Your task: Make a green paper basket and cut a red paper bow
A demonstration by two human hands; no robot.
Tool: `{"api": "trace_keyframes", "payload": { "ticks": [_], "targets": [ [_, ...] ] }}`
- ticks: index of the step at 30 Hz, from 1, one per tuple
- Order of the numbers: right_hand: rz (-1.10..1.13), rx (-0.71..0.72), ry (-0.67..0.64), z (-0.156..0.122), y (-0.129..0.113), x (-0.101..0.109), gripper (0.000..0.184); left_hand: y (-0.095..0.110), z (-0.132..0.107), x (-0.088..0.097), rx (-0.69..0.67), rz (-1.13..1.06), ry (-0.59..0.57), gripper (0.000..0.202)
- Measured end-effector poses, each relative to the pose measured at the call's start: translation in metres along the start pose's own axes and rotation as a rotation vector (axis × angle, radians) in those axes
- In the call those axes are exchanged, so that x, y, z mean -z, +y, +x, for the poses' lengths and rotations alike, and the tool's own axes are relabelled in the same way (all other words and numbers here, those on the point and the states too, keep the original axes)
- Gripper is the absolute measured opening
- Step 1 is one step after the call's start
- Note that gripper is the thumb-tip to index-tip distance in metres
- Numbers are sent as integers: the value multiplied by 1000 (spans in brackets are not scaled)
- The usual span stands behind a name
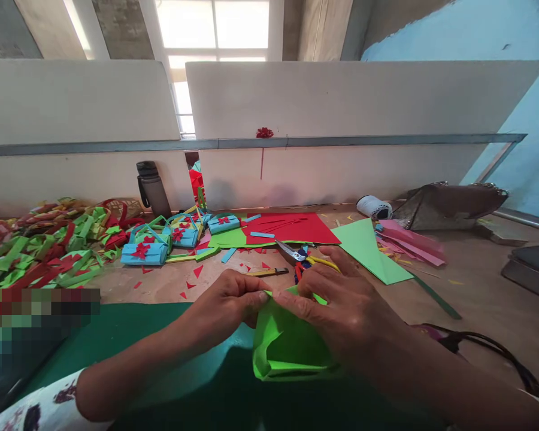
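A bright green folded paper piece [291, 347], shaped like an open pocket or small bag, is held up over a dark green mat [161, 371]. My left hand [238, 296] pinches its upper left corner between thumb and fingers. Along the top edge, my right hand [341, 299] grips the same paper, its fingers bent over it and the index tip close to the left thumb. Just beyond the hands lie scissors [291, 252] and a tool with yellow and red handles [321, 262], partly hidden by my right hand. A narrow cutter [269, 272] rests beside them.
Small blue paper bags with red flowers [144, 254] stand at left, by a heap of green and red paper pieces [63, 245]. Behind are a dark bottle [153, 188], red sheets [296, 226] and a thread spool [374, 207]. Light green paper [372, 248] and a purse [449, 206] lie right.
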State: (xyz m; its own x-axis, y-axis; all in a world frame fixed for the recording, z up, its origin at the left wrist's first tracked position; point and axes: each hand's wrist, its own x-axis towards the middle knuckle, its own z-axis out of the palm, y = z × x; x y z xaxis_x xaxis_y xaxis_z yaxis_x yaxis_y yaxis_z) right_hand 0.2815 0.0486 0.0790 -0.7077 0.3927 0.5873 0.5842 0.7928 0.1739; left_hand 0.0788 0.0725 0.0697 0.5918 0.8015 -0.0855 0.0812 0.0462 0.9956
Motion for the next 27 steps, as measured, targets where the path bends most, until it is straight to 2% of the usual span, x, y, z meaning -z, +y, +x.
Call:
{"api": "trace_keyframes", "payload": {
  "ticks": [8,19,23,27],
  "targets": [
    [-96,96,-83,-2,2,-1,33,-2,-2,-1,62,-89,43,19],
    [-84,57,-124,1,-3,4,29,-4,-2,3,84,-150,17,21],
    [-106,64,-142,2,-5,4,32,-1,-1,-1,67,-87,31,25],
    [-146,72,-71,2,-6,-3,31,2,-1,-5,-20,57,97,30]
  ]
}}
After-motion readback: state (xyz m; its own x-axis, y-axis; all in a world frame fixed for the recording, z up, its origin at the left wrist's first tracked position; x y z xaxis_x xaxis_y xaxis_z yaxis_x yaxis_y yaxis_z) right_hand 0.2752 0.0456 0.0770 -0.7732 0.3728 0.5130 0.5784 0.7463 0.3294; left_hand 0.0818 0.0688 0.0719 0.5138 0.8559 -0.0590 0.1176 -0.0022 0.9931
